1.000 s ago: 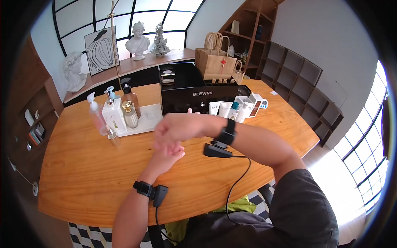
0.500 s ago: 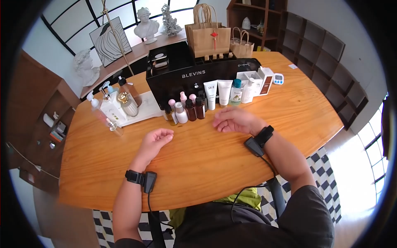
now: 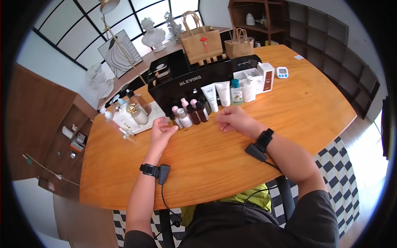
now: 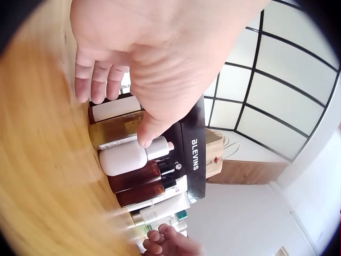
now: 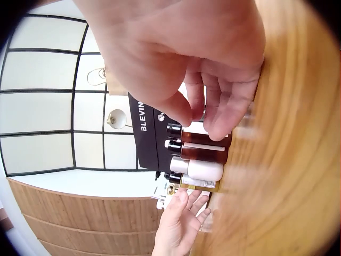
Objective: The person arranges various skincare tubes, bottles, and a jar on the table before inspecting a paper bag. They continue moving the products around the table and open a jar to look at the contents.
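My left hand (image 3: 160, 135) is at the left end of a group of small bottles, palm towards them, fingers loosely bent and holding nothing. Nearest its thumb are a yellowish bottle (image 4: 114, 130) and a pinkish-white bottle (image 4: 123, 160). Two dark brown bottles (image 3: 193, 115) stand beside these, with pink-capped ones partly hidden behind. On the right, my right hand (image 3: 239, 120) hovers low over the table with loosely curled fingers and nothing in them. Its fingertips are just in front of the white tubes (image 3: 223, 94) and near the brown bottle (image 5: 205, 152) row.
Behind the bottles stands a black BLEVINS box (image 3: 194, 78), with paper bags (image 3: 202, 45) rising behind it. A teal-capped bottle (image 3: 236, 93), a white box (image 3: 252, 78) and a timer (image 3: 282, 72) are to the right. Pump bottles sit on a white tray (image 3: 155, 118) at left.
My hands, crossed at the wrists a second ago, have parted. The left moved forward to the bottles' left side; the right moved to their right end. The head view has shifted and tilted.
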{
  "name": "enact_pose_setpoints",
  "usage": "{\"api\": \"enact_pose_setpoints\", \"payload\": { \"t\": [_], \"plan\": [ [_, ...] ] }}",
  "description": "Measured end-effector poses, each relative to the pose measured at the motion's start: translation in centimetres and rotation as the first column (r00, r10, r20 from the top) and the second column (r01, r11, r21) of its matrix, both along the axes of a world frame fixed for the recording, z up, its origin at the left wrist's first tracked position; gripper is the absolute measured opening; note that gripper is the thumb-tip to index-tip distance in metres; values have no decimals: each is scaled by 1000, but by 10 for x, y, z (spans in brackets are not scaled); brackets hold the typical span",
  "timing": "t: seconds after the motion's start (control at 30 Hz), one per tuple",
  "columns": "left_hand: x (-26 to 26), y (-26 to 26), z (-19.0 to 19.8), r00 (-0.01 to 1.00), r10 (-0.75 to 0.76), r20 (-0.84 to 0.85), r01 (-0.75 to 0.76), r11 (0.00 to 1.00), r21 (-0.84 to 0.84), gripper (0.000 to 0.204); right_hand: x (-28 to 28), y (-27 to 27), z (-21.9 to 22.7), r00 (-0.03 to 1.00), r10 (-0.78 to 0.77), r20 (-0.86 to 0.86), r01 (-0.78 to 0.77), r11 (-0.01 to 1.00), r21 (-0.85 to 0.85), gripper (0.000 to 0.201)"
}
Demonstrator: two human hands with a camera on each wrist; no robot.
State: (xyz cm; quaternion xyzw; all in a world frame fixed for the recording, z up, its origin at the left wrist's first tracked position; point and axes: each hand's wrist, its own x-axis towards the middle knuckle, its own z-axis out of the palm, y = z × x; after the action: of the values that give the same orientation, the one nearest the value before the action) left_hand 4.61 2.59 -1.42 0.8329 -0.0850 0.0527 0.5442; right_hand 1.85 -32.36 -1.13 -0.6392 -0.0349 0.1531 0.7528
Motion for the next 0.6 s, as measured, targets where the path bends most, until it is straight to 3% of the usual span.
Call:
{"api": "enact_pose_setpoints", "payload": {
  "t": [0.1, 0.27, 0.4, 0.43, 0.47, 0.6],
  "plan": [
    [2, -1, -2, 996, 37, -87, -45, 996, -83, 78, 6, -5, -2, 995, -79, 56, 82, 996, -47, 19],
    [0, 32, -9, 974, -160, -161, 101, 940, -326, 48, 12, -16, -6, 990, -137, 41, 139, 989, -42, 17],
    [-5, 26, -5, 973, -167, -157, 107, 937, -331, 32, 16, -18, -8, 997, -56, 52, 59, 997, -49, 16],
    [-7, 23, -4, 975, -164, -152, 120, 958, -261, 29, 15, -19, -7, 999, -5, 43, 6, 1000, -17, 16],
    [-8, 22, -4, 977, -154, -147, 126, 975, -182, 26, 15, -20, -6, 999, -4, 36, 5, 1000, -16, 16],
    [-11, 13, -7, 976, -193, -99, 178, 974, -143, 20, 15, -20, -5, 999, -17, 39, 19, 999, -51, 16]
  ]
}}
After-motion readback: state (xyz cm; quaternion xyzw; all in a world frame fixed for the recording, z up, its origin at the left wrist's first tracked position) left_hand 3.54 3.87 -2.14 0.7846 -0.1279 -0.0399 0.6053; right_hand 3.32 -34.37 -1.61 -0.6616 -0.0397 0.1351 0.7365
